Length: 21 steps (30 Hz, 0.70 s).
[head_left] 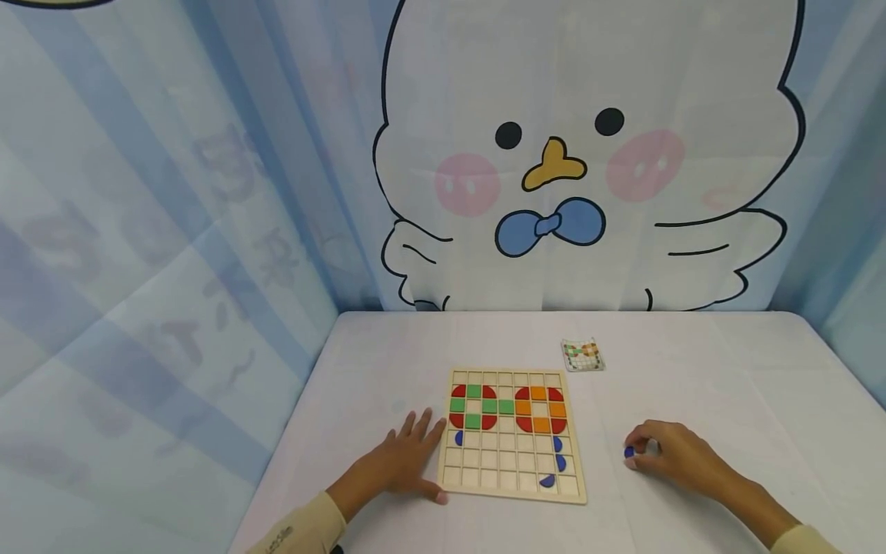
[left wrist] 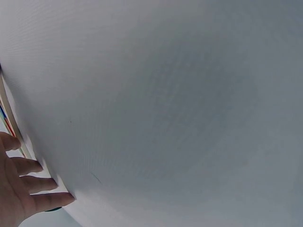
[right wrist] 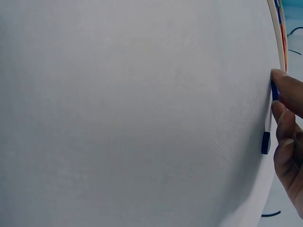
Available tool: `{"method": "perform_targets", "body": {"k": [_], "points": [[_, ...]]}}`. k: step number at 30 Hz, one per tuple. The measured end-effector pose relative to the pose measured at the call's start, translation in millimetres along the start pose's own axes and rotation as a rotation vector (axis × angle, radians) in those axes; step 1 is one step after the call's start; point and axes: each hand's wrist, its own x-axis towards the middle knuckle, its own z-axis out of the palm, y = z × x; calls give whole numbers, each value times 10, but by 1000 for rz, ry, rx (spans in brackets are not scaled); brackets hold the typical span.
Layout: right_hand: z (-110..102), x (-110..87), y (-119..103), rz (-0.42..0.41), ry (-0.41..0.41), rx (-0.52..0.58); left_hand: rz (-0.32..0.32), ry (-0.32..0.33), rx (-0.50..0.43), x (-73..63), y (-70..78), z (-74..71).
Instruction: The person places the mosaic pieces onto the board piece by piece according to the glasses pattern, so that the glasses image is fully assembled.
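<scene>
A square wooden grid board (head_left: 488, 460) lies flat on the table, with red, green and orange pieces set in two ring patterns in its upper rows. Along its lower cells are several blue half-round pieces (head_left: 547, 481). My left hand (head_left: 408, 454) rests with spread fingers at the board's left edge, thumb near the lower left corner. To the right of the board, my right hand (head_left: 681, 455) pinches a blue piece (right wrist: 275, 90) between thumb and fingertip, low over the table. Beneath that hand, a second blue piece (right wrist: 266, 143) shows in the right wrist view.
Behind the board's right corner lies a small pattern card (head_left: 584, 355) printed with a coloured grid. A white cloth covers the table (head_left: 747, 385). A curtain (head_left: 554, 69) with a cartoon bird hangs along the table's back edge, and blue curtain continues at both sides.
</scene>
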Motion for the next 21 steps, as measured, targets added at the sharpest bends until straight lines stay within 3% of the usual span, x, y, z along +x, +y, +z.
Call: {"method": "perform_targets", "body": {"k": [21], "points": [[-10, 10, 99, -120, -19, 84, 0, 0, 4, -3, 10, -13]]}}
